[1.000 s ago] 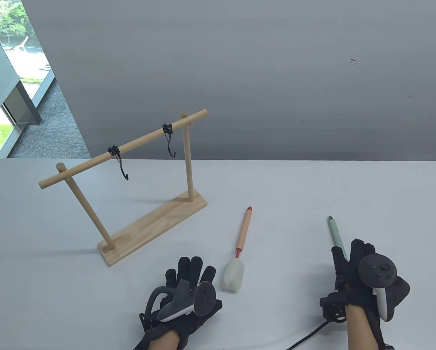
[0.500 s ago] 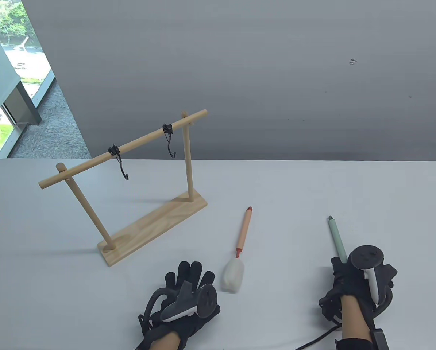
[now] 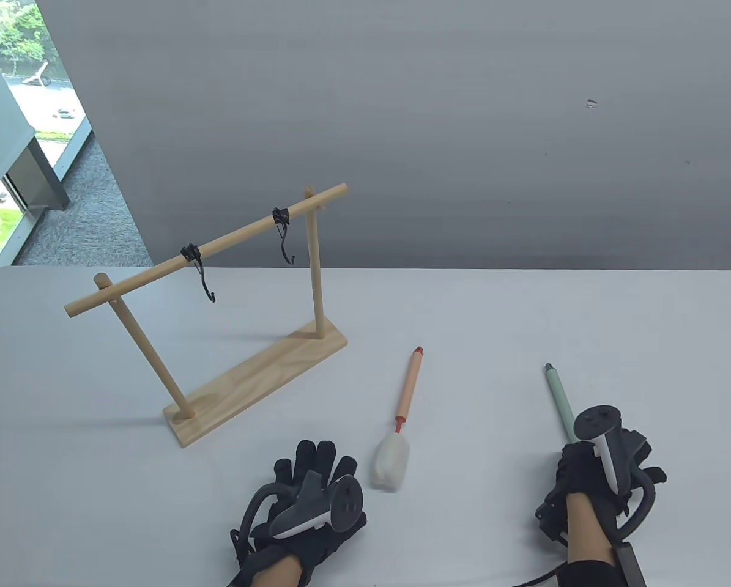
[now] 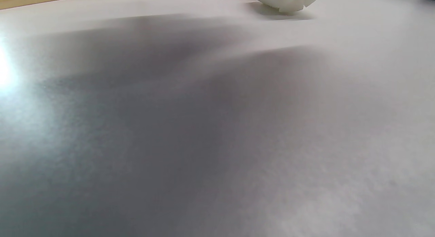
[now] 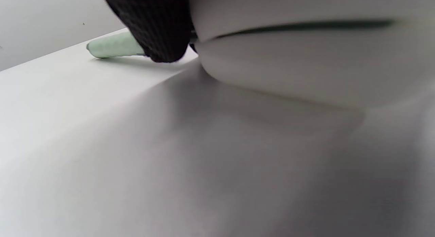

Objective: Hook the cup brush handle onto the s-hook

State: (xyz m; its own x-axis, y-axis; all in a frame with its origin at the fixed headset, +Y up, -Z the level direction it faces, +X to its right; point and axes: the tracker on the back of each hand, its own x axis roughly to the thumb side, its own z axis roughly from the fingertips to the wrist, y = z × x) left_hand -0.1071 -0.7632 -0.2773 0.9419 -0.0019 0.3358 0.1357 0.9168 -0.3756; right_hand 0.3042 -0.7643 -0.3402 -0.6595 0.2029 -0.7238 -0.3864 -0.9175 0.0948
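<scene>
A green-handled cup brush (image 3: 560, 400) lies at the right of the table; my right hand (image 3: 591, 474) grips its lower part, and the handle tip points away from me. The right wrist view shows the green handle (image 5: 114, 47) under a gloved finger and a large white blurred shape, probably its sponge head (image 5: 306, 60). An orange-handled cup brush (image 3: 408, 391) with a white sponge head (image 3: 391, 463) lies in the middle. My left hand (image 3: 316, 471) rests flat on the table beside that sponge, fingers spread, holding nothing. Two black s-hooks (image 3: 205, 278) (image 3: 285, 235) hang from the rack's bar.
The wooden rack (image 3: 218, 293) stands at the left on a plank base (image 3: 261, 382), its bar sloping up to the right. The white table (image 3: 493, 318) ends at a grey wall behind. A window is at far left.
My right hand has rolled over and drawn back a little toward me while holding the green brush, whose handle has shifted slightly. My left hand has barely moved.
</scene>
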